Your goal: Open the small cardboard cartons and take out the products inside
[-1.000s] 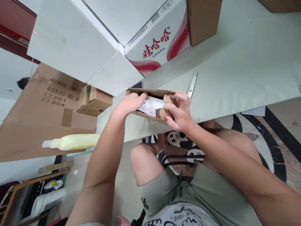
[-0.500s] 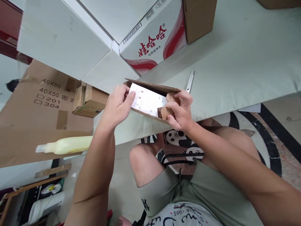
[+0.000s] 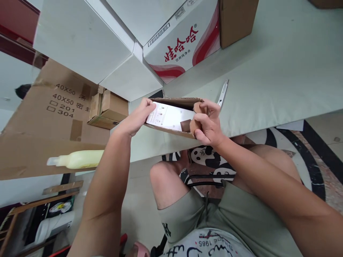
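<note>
Above the edge of the pale table, a narrow open cardboard box (image 3: pixel 171 131) is held between my two hands. Inside it lies a flat white printed piece (image 3: pixel 171 116) with small pictures at its left end; whether it is a box or a sheet, I cannot tell. My left hand (image 3: pixel 138 117) is closed around the box's left end, its thumb on the white piece's upper left corner. At the other end, my right hand (image 3: pixel 210 123) grips the box with its fingers bent around two small brown flaps (image 3: pixel 196 125). A utility knife (image 3: pixel 223 92) lies behind my right hand.
A white and red water carton (image 3: pixel 184 50) and a brown box (image 3: pixel 237 21) stand at the back of the table (image 3: pixel 281 71). On the left are a small cardboard box (image 3: pixel 108 109), a large printed carton (image 3: pixel 53 135) and a pale yellow bottle (image 3: pixel 80 159).
The view has shifted, moving the surroundings slightly right. The box now lies more level, its left end lower. My left fingers have moved behind its end; my right hand keeps its hold.
</note>
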`<state>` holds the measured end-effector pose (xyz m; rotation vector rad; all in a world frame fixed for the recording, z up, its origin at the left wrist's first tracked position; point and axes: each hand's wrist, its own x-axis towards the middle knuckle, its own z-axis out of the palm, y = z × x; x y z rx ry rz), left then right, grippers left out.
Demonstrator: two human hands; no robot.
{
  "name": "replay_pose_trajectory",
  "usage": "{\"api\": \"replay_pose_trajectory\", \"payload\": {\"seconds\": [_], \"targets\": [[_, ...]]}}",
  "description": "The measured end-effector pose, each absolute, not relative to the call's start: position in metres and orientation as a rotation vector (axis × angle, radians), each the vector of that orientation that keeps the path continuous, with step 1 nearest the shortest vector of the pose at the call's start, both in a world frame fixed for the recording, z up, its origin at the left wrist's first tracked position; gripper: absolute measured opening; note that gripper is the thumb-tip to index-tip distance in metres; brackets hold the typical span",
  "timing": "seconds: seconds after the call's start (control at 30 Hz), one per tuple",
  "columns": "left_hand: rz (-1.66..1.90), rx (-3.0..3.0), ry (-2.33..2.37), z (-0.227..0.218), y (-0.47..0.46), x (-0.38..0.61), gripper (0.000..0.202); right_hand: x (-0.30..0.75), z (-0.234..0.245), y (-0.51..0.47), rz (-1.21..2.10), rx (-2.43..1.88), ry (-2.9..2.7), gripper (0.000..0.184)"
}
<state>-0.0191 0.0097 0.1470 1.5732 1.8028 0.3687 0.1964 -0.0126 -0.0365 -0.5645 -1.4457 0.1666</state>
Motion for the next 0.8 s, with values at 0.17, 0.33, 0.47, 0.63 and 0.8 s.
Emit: {"api": "replay_pose_trajectory", "payload": {"seconds": [0.17,0.33,0.47,0.63,0.8], "targets": [[0.090,1.533,1.921,0.151,0.008,-0.004,0.054,0.201,-0.050,-0.012,0.203,-0.758,-1.583,0.033],[-0.119,1.833,1.860,0.168,0.006,0.017,0.046,0.204,-0.052,-0.012,0.144,-0.754,-1.566,0.035],[-0.128,1.900,1.692,0.177,0.009,0.017,0.043,0.207,-0.051,-0.012,0.104,-0.704,-1.541,0.034],[-0.064,1.901,1.525,0.180,0.011,-0.004,0.074,0.208,-0.052,-0.012,0.219,-0.762,-1.605,0.035],[0.000,1.702,1.432,0.176,0.005,-0.024,0.090,0.206,-0.042,-0.009,0.168,-0.576,-1.533,0.032]]}}
